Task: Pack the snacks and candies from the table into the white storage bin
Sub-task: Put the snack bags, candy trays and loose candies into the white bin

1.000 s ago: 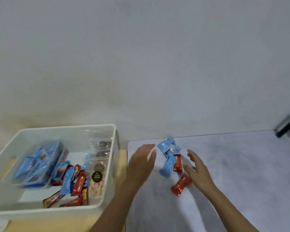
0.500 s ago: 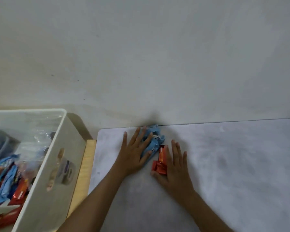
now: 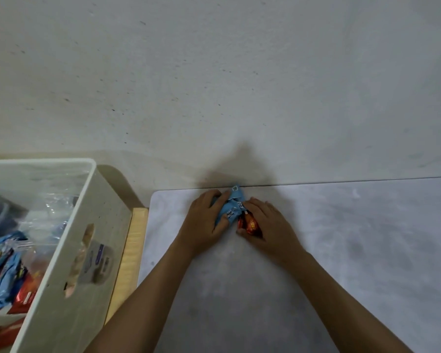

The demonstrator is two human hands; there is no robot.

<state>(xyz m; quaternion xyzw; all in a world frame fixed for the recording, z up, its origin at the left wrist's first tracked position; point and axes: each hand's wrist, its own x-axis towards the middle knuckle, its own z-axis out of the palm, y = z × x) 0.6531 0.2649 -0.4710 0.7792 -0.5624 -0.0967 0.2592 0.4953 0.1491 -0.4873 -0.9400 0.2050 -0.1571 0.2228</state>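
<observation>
1. The table (image 3: pixel 341 250) is pale grey and mottled. It fills the lower right of the frame, and its far edge runs along the wall.
2. A small bunch of blue packets (image 3: pixel 233 210) lies on it near the far left corner, close to that far edge.
3. Red packets (image 3: pixel 250 224) lie touching the blue ones, on their near right side.
4. My left hand (image 3: pixel 206 217) rests on the table and grips the blue packets. My right hand (image 3: pixel 267 225) curls round the red packets.
5. A light wooden top (image 3: pixel 135 240) adjoins the table's left edge. The white bin (image 3: pixel 87 250) seems to stand on it, at the lower left.
</observation>
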